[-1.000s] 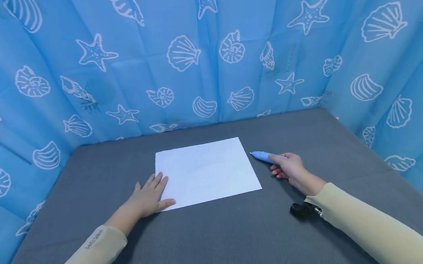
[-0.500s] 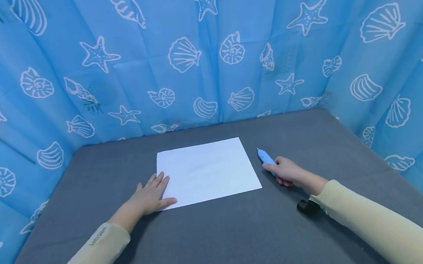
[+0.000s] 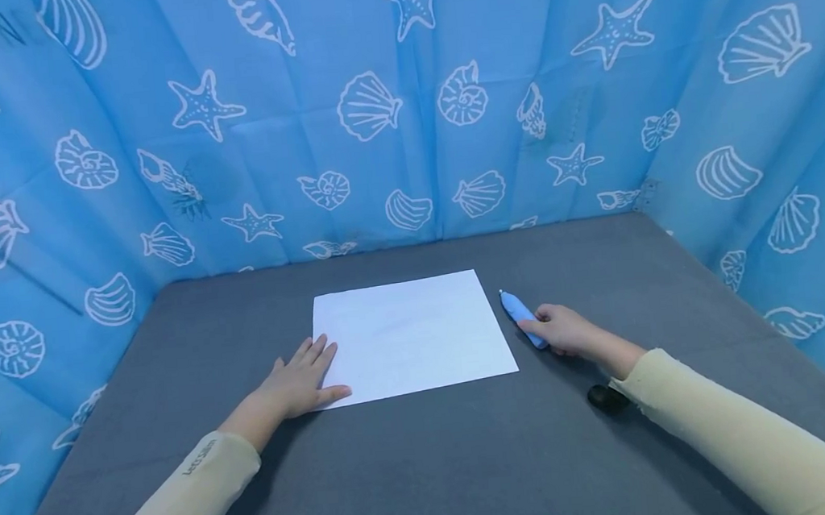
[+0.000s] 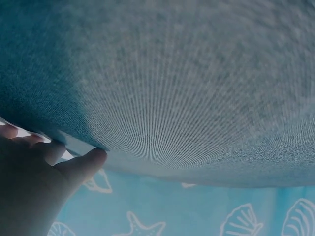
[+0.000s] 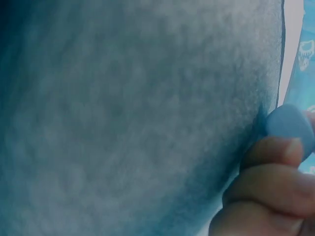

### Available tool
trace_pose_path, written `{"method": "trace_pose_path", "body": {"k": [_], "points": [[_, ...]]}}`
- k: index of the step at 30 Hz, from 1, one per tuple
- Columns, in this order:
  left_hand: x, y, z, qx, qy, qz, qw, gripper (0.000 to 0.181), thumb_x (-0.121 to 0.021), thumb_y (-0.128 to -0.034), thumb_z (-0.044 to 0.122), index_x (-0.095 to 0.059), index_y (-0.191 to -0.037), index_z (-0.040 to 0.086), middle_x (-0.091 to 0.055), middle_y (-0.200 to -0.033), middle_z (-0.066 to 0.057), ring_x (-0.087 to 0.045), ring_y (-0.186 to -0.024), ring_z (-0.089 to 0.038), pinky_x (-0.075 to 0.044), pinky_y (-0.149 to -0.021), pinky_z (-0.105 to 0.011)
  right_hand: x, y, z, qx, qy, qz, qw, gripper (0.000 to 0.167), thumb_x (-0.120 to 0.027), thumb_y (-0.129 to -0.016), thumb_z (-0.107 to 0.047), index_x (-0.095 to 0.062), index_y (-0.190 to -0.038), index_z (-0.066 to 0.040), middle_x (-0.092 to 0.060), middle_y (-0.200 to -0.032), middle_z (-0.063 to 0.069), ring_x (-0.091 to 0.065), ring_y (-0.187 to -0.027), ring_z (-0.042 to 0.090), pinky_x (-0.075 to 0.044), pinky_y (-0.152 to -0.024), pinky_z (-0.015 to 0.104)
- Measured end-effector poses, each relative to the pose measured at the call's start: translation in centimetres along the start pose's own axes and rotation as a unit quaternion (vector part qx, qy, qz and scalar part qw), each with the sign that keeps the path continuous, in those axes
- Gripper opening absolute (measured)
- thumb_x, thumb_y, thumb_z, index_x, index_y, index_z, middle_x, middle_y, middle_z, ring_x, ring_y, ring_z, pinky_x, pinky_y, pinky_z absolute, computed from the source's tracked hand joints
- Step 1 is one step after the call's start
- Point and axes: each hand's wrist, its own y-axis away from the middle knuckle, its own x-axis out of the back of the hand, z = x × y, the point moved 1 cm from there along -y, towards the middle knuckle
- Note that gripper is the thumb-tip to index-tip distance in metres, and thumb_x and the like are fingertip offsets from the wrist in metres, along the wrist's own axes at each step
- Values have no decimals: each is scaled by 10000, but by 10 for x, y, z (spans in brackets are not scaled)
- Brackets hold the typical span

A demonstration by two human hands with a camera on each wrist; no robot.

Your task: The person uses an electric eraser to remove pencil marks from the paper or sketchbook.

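A white sheet of paper (image 3: 411,334) lies flat on the grey table. My left hand (image 3: 299,384) rests on its left edge, fingers spread and straight, thumb near the lower left corner. In the left wrist view, the left hand (image 4: 37,182) shows at the lower left. To the right of the paper, my right hand (image 3: 567,330) holds a thick light-blue pen-shaped tool (image 3: 519,314) with a small pale tip. That tip points away and to the left, apart from the sheet. The right wrist view shows curled fingers (image 5: 273,189) beside the tool's rounded blue end (image 5: 290,125).
Grey cloth covers the table (image 3: 429,466). A blue curtain (image 3: 401,113) with white shells and starfish stands along the back and both sides. Under the right wrist sits a small black object (image 3: 605,398), apparently the wrist camera.
My right hand has turned the blue tool: its tip pointed mostly left and now points farther away from me. The left hand stays on the paper. The head view has shifted slightly.
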Motion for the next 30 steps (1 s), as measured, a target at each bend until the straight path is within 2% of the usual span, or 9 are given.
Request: {"method": "trace_pose_path", "body": {"k": [6, 11, 15, 20, 23, 25, 26, 28, 30], "points": [[0, 2, -3, 26, 10, -7, 10000, 890, -489, -931, 617, -210, -1541, 32, -105, -1603, -200, -69, -1455, -418, -116, -1040, -731, -2, 0, -3, -282, -197, -248, 9991, 345, -504, -1013, -362, -478, -966, -21, -466, -622, 15, -411, -484, 113, -340, -463, 237], [0, 2, -3, 46, -27, -52, 10000, 894, -480, -929, 627, -209, -1543, 37, -104, -1603, -200, -68, -1455, -419, -111, -1042, -730, 0, -2, -5, -27, 654, -540, 9964, 382, -435, -1040, -374, -512, -923, -19, -442, -592, 14, -396, -455, 119, -344, -444, 239], [0, 3, -3, 107, -76, -104, 9999, 909, -484, -921, 637, -204, -1543, 35, -95, -1603, -203, -59, -1456, -419, -106, -1050, -722, 2, -6, -8, 221, 1505, -795, 9852, 443, -404, -1044, -400, -551, -975, 13, -436, -609, 19, -401, -462, 124, -361, -456, 247], [1, 1, -1, 177, 132, -157, 9996, 945, -523, -902, 638, -193, -1544, 28, -83, -1602, -214, -44, -1453, -430, -126, -1066, -697, 5, -8, -9, 261, 1746, -980, 9794, 464, -394, -1041, -425, -553, -951, 1, -410, -567, 2, -383, -455, 123, -356, -458, 252], [4, -1, -1, 189, 359, -111, 9991, 943, -530, -906, 625, -181, -1544, 25, -91, -1596, -230, -69, -1450, -434, -149, -1065, -690, 9, -9, -7, 181, 1624, -884, 9826, 590, -364, -1038, -472, -549, -1121, 81, -394, -532, -8, -366, -435, 114, -349, -455, 252], [8, -2, -3, 180, 418, 19, 9990, 921, -527, -920, 604, -177, -1545, 24, -111, -1589, -240, -92, -1445, -439, -155, -1060, -694, 14, -10, -5, 91, 1577, -730, 9847, 709, -336, -1035, -501, -471, -1269, 154, -399, -529, 10, -369, -434, 123, -360, -468, 268], [13, -2, -4, 174, 416, 133, 9989, 903, -524, -931, 588, -181, -1542, 19, -121, -1585, -247, -96, -1442, -447, -148, -1058, -699, 18, -10, -5, 78, 1612, -595, 9851, 761, -315, -1033, -516, -423, -1312, 184, -467, -570, 68, -408, -456, 139, -386, -486, 287], [24, 1, -9, 209, 317, 459, 9982, 862, -522, -951, 547, -184, -1541, 15, -127, -1582, -251, -67, -1440, -460, -101, -1054, -714, 29, -8, -8, 63, 1781, -206, 9838, 836, -290, -1027, -544, -311, -1380, 214, -591, -777, 242, -579, -620, 278, -493, -615, 379], [40, 5, -13, 308, 134, 853, 9958, 847, -526, -961, 516, -173, -1540, 9, -107, -1585, -252, -5, -1437, -475, -37, -1045, -729, 42, -7, -12, 130, 2002, 316, 9792, 851, -307, -1016, -562, -268, -1415, 189, -536, -1124, 384, -579, -957, 462, -478, -820, 539]]}}
